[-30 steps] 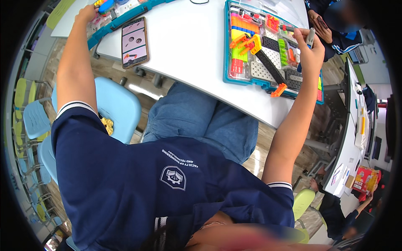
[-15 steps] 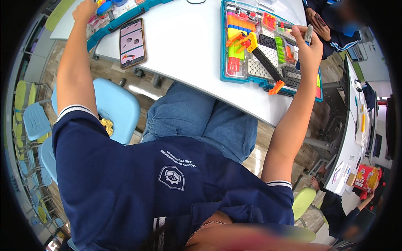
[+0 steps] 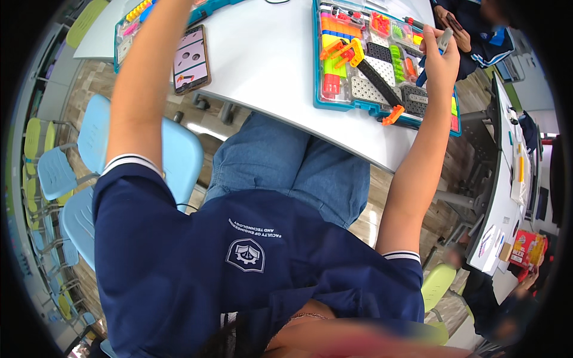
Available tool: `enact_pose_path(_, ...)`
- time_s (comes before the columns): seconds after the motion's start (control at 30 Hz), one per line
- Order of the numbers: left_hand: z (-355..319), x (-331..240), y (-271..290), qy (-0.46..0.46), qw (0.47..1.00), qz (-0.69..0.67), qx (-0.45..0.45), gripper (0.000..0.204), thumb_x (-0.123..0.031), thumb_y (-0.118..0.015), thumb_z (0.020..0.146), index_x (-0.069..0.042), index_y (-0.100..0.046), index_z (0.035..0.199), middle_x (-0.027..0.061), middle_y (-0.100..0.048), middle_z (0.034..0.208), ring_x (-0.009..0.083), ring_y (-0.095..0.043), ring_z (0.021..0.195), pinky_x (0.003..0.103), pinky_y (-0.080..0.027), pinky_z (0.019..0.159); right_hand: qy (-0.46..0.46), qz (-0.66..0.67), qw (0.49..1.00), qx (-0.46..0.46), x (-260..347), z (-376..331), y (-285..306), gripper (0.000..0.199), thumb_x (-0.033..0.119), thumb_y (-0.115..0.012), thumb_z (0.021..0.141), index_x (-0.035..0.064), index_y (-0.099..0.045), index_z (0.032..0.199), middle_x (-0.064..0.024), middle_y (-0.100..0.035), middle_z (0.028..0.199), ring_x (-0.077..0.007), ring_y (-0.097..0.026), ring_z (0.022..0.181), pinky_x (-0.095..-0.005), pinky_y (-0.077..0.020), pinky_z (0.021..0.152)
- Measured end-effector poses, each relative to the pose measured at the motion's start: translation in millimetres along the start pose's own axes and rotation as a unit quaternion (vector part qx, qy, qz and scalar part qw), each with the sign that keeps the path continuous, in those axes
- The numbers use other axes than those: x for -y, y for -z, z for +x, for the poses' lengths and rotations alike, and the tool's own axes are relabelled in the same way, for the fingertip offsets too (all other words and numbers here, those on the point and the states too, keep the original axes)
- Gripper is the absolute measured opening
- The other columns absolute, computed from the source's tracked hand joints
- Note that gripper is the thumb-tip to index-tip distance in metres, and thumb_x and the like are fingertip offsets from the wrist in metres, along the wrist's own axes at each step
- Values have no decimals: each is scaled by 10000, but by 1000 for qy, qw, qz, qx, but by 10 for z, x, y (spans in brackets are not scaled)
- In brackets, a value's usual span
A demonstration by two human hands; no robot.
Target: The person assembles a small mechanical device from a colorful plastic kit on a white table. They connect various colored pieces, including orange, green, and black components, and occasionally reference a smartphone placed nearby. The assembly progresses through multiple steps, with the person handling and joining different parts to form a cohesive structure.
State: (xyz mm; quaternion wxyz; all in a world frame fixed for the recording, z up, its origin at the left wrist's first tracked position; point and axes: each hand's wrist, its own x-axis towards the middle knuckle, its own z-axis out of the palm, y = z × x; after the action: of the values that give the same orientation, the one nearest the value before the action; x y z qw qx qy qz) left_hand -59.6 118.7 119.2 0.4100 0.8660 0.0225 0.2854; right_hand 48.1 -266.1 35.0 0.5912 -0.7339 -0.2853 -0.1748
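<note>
Right hand [image 3: 440, 56] pinched on small grey part [image 3: 444, 39] over teal kit tray [image 3: 382, 110]; left hand out of frame, grip unknown; best kept low over tray, wrist steady, to avoid drops.

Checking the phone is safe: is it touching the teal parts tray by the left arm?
Cannot tell. In the head view the phone lies on the white table close to the teal tray, but the left forearm hides any gap.
</note>
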Motion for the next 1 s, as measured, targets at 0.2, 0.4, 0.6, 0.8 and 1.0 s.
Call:
enact_pose_path(0.2, -125, -83, -1224, 27, 924, -361, 125, 310, -259, -535, 1066, 19, -625, 1172, 117, -693, 1093, 201, -666, 1026, 348, -538, 955, 1, 111, 993, 30, -9, 0, 17, 207, 209, -705, 986, 7, -659, 980, 1, -651, 751, -60, -559, 688, -226, -434, 646)
enact_pose_path(0.4, -319, -225, -1742, 116, 843, -489, 192, 380, -252, -498, 1086, 74, -577, 1265, 189, -681, 1216, 299, -674, 1147, 420, -542, 1009, -4, 55, 998, 7, 50, -37, -29, 265, 266, -724, 975, 17, -637, 1000, 0, -631, 743, -67, -569, 695, -258, -458, 627)
enact_pose_path(0.6, -482, -209, -1801, 23, 902, -404, 150, 517, -538, -609, 982, -61, -705, 1155, 199, -726, 1192, 414, -713, 1070, 514, -510, 991, -43, 89, 995, 30, 132, -86, -69, 264, 297, -724, 980, 40, -677, 1024, 27, -602, 769, -43, -517, 686, -228, -423, 619)
enact_pose_path(0.8, -449, -26, -1930, 91, 876, -434, 188, 337, -293, -558, 1077, -26, -618, 1274, 83, -719, 1166, 162, -696, 1032, 281, -524, 824, -69, 83, 991, 78, 165, -151, -169, 239, 284, -720, 985, 60, -730, 1071, 44, -639, 839, -39, -514, 698, -211, -411, 637)
enact_pose_path(1.0, -410, 133, -2028, 151, 815, -539, 152, 344, -306, -527, 1075, -31, -611, 1264, 104, -708, 1134, 202, -683, 1018, 320, -542, 829, -93, 92, 988, 83, 227, -158, -173, 216, 229, -745, 950, 39, -737, 1052, 37, -643, 806, -44, -510, 679, -210, -398, 632)
